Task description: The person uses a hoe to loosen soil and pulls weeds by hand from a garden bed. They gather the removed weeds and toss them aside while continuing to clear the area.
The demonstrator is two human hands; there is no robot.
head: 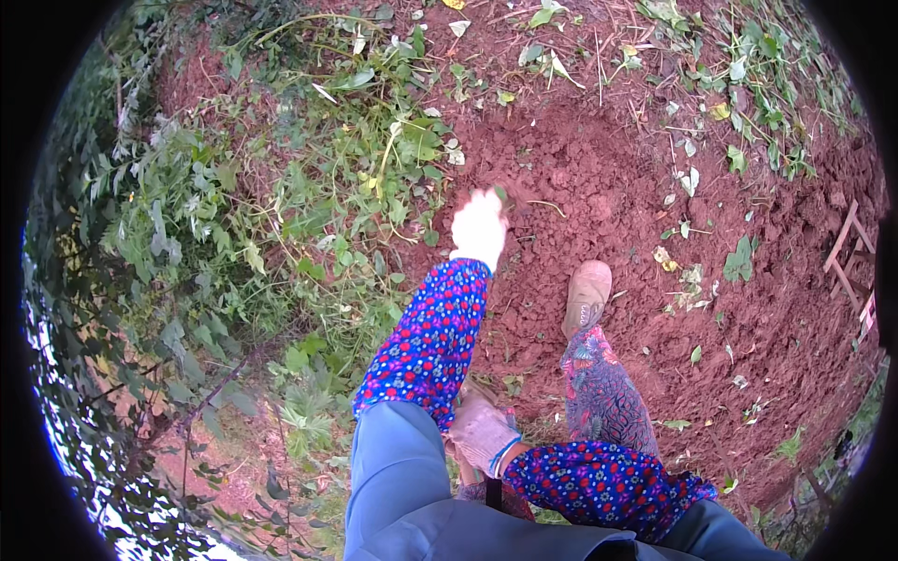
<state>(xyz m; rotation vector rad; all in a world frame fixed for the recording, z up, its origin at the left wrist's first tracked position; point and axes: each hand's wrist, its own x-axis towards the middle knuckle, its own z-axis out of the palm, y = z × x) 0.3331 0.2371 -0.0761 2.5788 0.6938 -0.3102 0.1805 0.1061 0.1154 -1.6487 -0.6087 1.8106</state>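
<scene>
My left hand, in a white glove washed out by glare, reaches forward over loose reddish soil. A small green leaf shows at its blurred fingertips; whether the fingers hold anything is unclear. Blue floral sleeve covers run along both forearms. Close to my body, my right hand wears a pale knitted glove with a blue-edged cuff. It is bent beside my left forearm, above my mostly hidden left leg. Its fingers are partly covered, so its grip cannot be made out.
Leafy weeds and vines spread along the left. My right foot, in a tan shoe, stands on the soil. Scattered leaves lie to the right, uprooted greenery at the upper right. A crossed-slat wooden frame is near the right rim.
</scene>
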